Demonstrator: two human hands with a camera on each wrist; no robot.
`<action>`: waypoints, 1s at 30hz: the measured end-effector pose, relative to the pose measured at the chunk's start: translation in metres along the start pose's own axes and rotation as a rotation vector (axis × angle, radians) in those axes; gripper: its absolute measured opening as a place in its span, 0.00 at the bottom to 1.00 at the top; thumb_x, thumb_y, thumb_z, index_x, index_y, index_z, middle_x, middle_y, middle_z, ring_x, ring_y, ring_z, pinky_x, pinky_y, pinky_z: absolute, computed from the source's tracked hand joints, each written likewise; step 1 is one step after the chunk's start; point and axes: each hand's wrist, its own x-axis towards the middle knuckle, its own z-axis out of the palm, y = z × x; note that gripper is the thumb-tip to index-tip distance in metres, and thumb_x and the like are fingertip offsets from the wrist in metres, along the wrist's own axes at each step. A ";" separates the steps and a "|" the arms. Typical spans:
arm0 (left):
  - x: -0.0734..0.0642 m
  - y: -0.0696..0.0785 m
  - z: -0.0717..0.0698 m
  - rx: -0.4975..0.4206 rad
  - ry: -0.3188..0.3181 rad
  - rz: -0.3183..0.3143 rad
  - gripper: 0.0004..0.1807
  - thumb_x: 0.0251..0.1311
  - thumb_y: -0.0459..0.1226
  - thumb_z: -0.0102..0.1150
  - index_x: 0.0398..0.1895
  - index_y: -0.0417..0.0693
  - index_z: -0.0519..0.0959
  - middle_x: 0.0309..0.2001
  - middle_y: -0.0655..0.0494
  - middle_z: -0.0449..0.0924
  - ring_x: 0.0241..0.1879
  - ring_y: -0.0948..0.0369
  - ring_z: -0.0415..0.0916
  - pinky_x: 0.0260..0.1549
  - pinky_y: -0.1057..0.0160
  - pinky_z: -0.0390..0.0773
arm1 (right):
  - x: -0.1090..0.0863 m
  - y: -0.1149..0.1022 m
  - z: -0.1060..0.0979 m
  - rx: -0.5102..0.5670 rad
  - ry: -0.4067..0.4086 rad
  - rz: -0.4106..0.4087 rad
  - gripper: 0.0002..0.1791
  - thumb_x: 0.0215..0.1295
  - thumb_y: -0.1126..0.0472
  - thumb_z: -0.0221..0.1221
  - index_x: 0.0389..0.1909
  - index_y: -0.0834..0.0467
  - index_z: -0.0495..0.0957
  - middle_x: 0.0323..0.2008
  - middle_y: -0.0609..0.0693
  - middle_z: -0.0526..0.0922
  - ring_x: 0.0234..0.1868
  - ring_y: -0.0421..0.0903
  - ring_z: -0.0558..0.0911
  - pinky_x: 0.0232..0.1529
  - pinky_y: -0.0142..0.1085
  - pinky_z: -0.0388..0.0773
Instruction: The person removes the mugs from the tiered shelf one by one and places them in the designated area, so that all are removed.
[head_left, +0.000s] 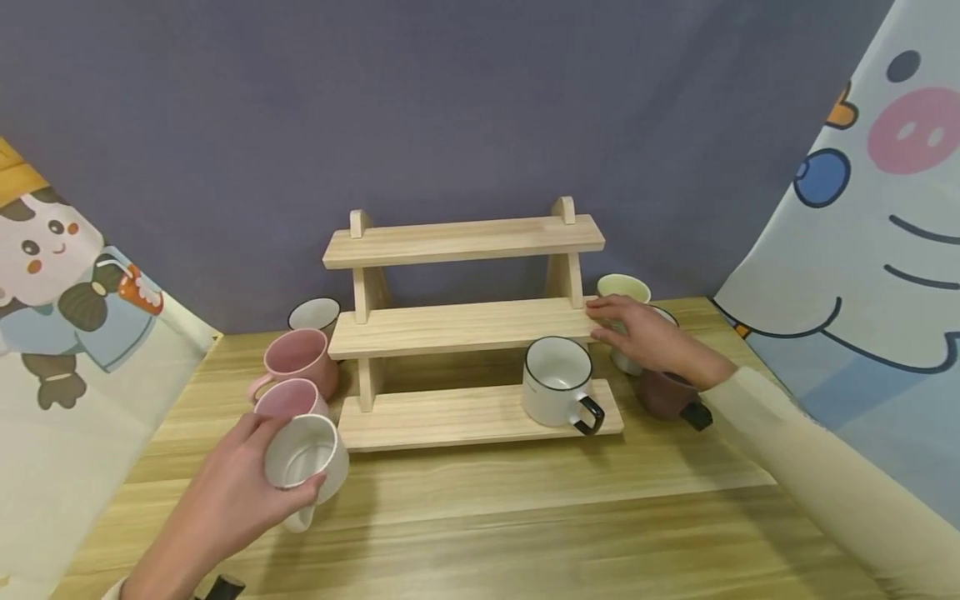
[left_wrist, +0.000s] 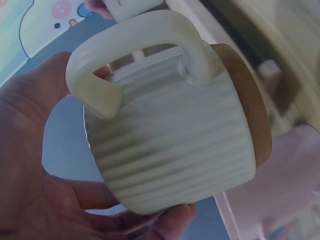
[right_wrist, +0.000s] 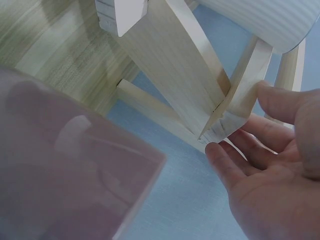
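Observation:
My left hand [head_left: 243, 479] grips a white mug [head_left: 336, 473] by its rim, thumb and fingers on opposite sides. The left wrist view shows this mug's ribbed wall [left_wrist: 175, 135], looped handle [left_wrist: 135, 40] and brown base [left_wrist: 247, 100]. At the right end of a three-tier wooden display rack [head_left: 442, 327], my right hand [head_left: 648, 333] holds the middle shelf's end, thumb on one face and fingertips [right_wrist: 217, 155] at the other side. A white mug with a black rim and black handle [head_left: 551, 404] stands on the bottom shelf, at its right.
Left of the rack are two pink mugs [head_left: 318, 375] and a dark-rimmed white mug [head_left: 315, 315]. Right of it stand a pale green cup [head_left: 624, 287], a partly hidden white cup [head_left: 626, 363] and a dark brown mug [head_left: 663, 398]. A grey-blue cloth [head_left: 465, 108] hangs behind.

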 end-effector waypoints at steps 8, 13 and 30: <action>-0.021 -0.015 0.005 0.021 -0.049 -0.020 0.34 0.28 0.46 0.79 0.44 0.42 0.78 0.40 0.53 0.75 0.31 0.56 0.73 0.25 0.56 0.71 | -0.001 -0.002 -0.001 -0.004 -0.005 0.006 0.24 0.69 0.59 0.55 0.60 0.70 0.69 0.63 0.63 0.67 0.64 0.62 0.63 0.59 0.55 0.61; -0.030 -0.021 0.012 0.031 -0.077 -0.037 0.32 0.27 0.46 0.79 0.41 0.44 0.78 0.41 0.55 0.75 0.30 0.58 0.73 0.24 0.57 0.71 | -0.001 -0.003 -0.001 -0.008 -0.001 0.010 0.24 0.69 0.60 0.55 0.59 0.70 0.70 0.62 0.64 0.67 0.64 0.62 0.63 0.60 0.55 0.60; -0.037 -0.034 0.021 0.038 -0.120 -0.045 0.39 0.27 0.45 0.79 0.47 0.34 0.77 0.43 0.45 0.76 0.32 0.51 0.75 0.28 0.51 0.74 | -0.001 -0.002 0.000 -0.006 0.010 0.007 0.23 0.68 0.61 0.56 0.59 0.71 0.70 0.62 0.64 0.67 0.64 0.62 0.63 0.60 0.56 0.60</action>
